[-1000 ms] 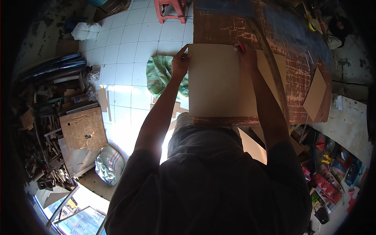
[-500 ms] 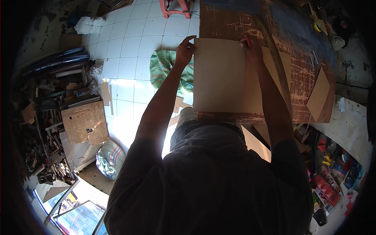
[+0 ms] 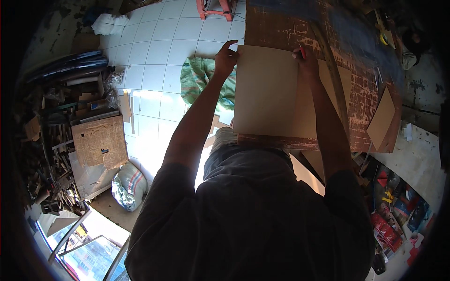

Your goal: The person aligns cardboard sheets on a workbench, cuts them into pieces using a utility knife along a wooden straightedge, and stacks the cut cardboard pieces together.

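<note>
A flat tan board sheet [image 3: 266,89] lies at the near left part of a worn brown worktable [image 3: 276,28], its left edge along the table's left side. My left hand [image 3: 227,58] is closed at the sheet's far left corner, thumb against the edge and index finger curved up above it. At the far right corner, my right hand [image 3: 307,64] is closed round a small red tool [image 3: 303,52], mostly hidden in the grip; its fingertips touch the sheet. A second tan sheet [image 3: 337,82] lies partly under my right forearm.
A long curved strip [image 3: 332,56] crosses the table, right of my right hand. Further right lies a loose tan offcut [image 3: 381,119]. On the tiled floor are a green woven sack [image 3: 199,82] and a red stool [image 3: 215,9]. Scrap wood [image 3: 51,154] piles at the left.
The whole view has shifted slightly, putting table and sheet a little further right. Both hands stay at the sheet's far corners, with the red tool still in my right hand.
</note>
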Demonstrator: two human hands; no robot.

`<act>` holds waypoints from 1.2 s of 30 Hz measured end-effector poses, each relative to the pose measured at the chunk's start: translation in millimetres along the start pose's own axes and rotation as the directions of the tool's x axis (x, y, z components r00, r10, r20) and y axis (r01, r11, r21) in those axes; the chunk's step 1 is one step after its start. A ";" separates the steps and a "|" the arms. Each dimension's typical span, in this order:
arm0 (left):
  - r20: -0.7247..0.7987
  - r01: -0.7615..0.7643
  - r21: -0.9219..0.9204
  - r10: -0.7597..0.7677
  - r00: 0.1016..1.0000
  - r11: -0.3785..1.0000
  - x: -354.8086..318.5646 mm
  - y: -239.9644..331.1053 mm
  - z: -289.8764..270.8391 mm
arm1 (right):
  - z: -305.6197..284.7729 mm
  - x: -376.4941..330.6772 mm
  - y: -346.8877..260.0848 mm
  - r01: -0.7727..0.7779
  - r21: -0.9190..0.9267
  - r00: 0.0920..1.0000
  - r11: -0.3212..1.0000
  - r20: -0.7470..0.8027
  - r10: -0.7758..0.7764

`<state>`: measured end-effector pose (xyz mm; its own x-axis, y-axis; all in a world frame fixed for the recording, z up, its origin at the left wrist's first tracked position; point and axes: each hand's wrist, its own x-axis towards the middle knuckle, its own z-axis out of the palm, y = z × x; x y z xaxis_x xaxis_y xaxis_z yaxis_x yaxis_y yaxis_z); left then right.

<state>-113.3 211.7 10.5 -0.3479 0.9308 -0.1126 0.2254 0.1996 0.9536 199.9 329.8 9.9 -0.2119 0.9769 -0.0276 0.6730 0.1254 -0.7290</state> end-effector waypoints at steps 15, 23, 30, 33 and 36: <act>-0.115 0.169 0.022 -0.166 0.979 0.985 -240.2 -8.5 -17.0 | -5.8 -1.8 -12.0 -0.041 0.071 0.996 0.997 0.084 0.035; -0.176 0.173 0.025 -0.166 0.970 0.985 -266.7 -14.0 -12.2 | -5.5 2.6 0.5 0.012 0.106 0.997 0.994 0.079 -0.020; -0.048 -0.140 0.353 0.167 0.985 0.925 -269.4 -34.4 -6.4 | -5.8 4.6 11.4 0.075 0.128 0.995 0.989 0.061 -0.083; -0.126 -0.082 0.278 0.121 0.985 0.957 -271.6 -49.3 -0.6 | 0.2 10.4 10.8 0.100 0.094 0.993 0.991 0.050 -0.105; -0.155 0.062 0.164 -0.036 0.987 0.985 -272.0 -37.2 -1.7 | -2.1 12.4 18.6 0.092 0.111 0.993 0.990 0.057 -0.099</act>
<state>-28.6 -49.4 6.1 -0.4924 0.8643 -0.1025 0.3493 0.3041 0.8863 211.3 344.6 -2.6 -0.3176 0.9482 0.0056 0.5679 0.1949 -0.7997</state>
